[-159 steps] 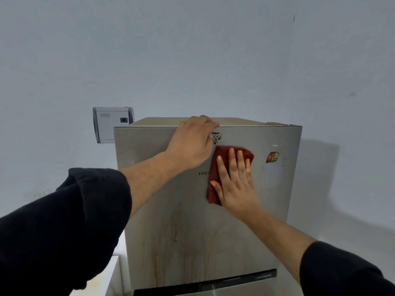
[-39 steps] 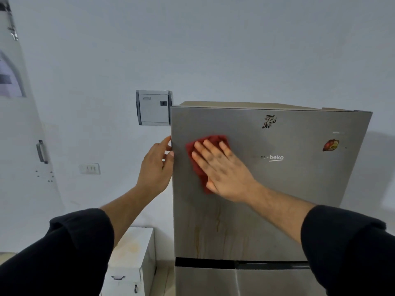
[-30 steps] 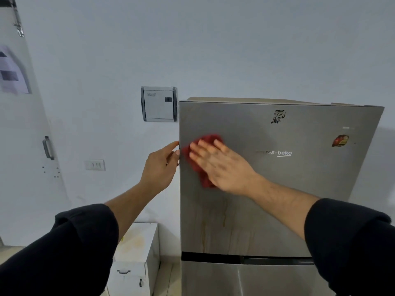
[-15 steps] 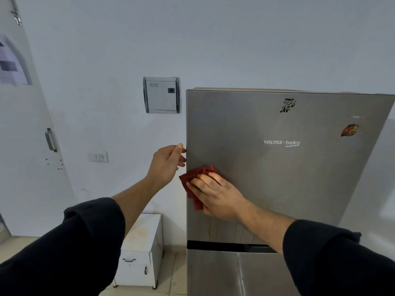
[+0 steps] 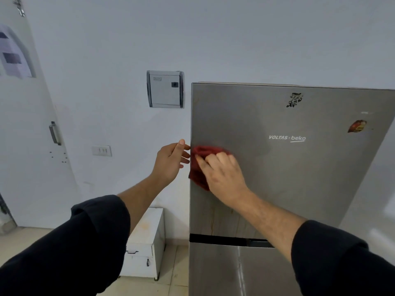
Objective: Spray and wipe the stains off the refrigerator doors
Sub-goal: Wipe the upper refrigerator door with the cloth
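Right hand (image 5: 224, 175) atop red cloth (image 5: 197, 167)

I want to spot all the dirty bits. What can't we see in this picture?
All in the head view:
Part of the red cloth and the steel behind it: hidden under the right hand.
Lower door: cut off by the bottom edge, partly behind the right sleeve.
Upper door: its right side runs off the frame.
Label on the wall box: too small to read.
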